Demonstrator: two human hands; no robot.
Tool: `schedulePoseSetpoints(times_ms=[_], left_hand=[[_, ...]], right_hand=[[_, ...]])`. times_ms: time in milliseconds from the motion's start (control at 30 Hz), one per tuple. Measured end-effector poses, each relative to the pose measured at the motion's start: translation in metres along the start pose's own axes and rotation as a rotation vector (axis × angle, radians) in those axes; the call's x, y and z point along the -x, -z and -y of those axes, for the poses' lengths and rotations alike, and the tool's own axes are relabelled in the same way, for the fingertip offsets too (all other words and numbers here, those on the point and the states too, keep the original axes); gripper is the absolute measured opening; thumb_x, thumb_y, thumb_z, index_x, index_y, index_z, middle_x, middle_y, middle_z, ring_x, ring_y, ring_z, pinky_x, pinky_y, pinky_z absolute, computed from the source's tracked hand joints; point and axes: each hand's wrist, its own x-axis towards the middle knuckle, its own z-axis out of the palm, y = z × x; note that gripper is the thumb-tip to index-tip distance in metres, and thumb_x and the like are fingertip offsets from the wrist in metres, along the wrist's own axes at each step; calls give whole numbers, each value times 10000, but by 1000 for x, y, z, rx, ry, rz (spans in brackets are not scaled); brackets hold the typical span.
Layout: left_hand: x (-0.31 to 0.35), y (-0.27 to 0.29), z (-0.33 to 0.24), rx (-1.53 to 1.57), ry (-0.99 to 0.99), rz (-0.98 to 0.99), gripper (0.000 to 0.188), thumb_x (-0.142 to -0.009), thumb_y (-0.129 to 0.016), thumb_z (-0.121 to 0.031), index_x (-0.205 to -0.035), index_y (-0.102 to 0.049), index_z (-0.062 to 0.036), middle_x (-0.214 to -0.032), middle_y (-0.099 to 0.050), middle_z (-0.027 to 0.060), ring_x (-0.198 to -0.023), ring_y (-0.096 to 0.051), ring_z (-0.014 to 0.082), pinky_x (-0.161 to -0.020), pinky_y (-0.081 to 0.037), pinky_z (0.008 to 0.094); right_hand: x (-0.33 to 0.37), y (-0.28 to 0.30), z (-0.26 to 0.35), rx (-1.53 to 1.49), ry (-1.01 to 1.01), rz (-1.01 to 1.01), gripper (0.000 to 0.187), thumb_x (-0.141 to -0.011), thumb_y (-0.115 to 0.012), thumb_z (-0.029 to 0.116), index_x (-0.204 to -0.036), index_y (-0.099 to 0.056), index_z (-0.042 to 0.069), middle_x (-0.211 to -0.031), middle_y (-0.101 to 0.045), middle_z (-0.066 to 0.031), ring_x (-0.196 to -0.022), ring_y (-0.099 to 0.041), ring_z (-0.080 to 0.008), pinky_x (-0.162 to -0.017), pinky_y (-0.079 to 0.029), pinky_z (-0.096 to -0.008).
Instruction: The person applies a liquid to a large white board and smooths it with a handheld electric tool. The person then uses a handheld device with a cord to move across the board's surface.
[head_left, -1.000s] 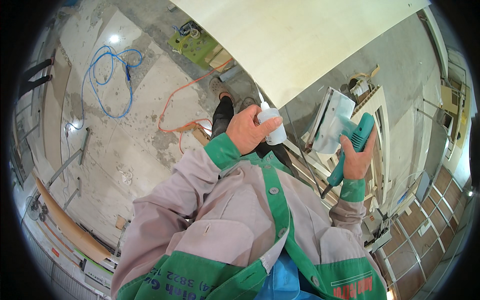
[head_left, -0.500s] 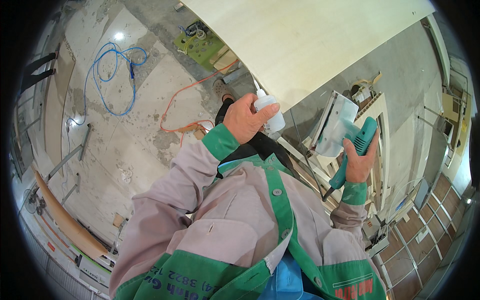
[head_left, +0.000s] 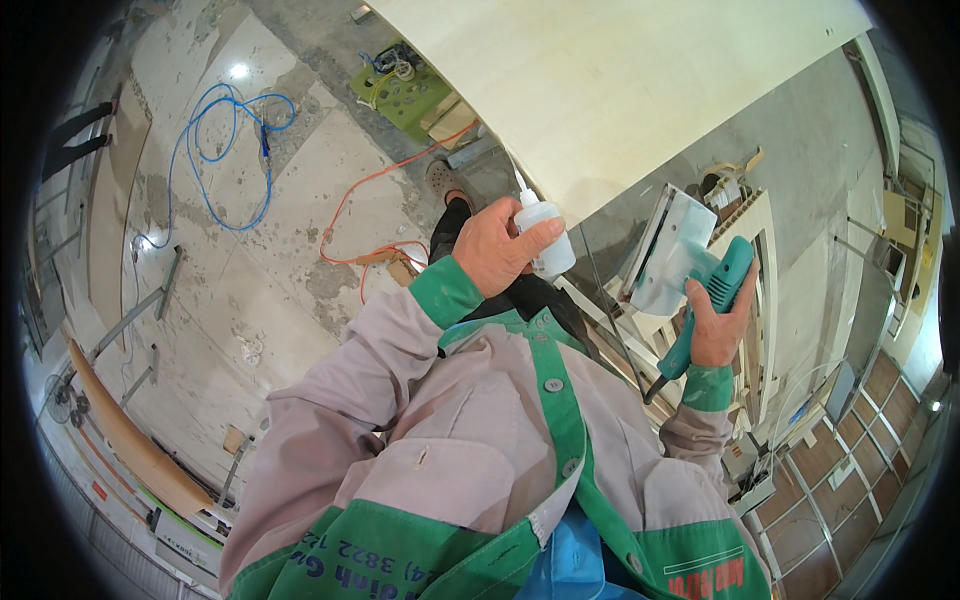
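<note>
My left hand (head_left: pixel 492 250) is wrapped round a small translucent white squeeze bottle (head_left: pixel 545 232) with a thin pointed nozzle. The bottle stands nearly upright, its tip beside the near corner of a large pale wooden panel (head_left: pixel 600 95). Whether the tip touches the panel's edge I cannot tell. On the right, my right hand (head_left: pixel 718 330) is closed round the body of a teal corded power sander (head_left: pixel 733 272). Its broad rectangular head is dusted white, with a dark pad along one side. The sander is held tilted in the air, apart from the panel.
Below the sander lie stacked wooden strips and frames (head_left: pixel 770 290). An orange cable (head_left: pixel 340 215) and a coiled blue hose (head_left: pixel 197 160) run over the stained floor at left. A green board (head_left: pixel 412 100) holds small items. Another person's legs (head_left: pixel 75 140) show at far left.
My left hand and the bottle have shifted slightly right and downward. My right hand still holds the sander in almost the same place.
</note>
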Motion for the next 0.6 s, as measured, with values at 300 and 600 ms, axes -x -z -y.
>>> schedulePoseSetpoints(times_ms=[300,600], left_hand=[[5,-5,10,-4,-41,-43,645,-887,-763,-566,-1019,-653,56,-854,-705,134,-698,-704,188,-629,-572,327],[-16,28,-11,-21,-83,-147,635,-883,-755,-577,-1011,-657,37,-850,-704,134,-764,-699,218,-702,-559,363]], right_hand=[[2,0,7,-72,-70,29,997,-838,-790,79,-1653,-216,91,-1028,-631,-89,-724,-624,-163,-610,-540,-314],[4,-1,11,-4,-9,7,989,-838,-787,94,-1652,-225,90,-1096,-629,-104,-768,-627,-170,-628,-552,-318]])
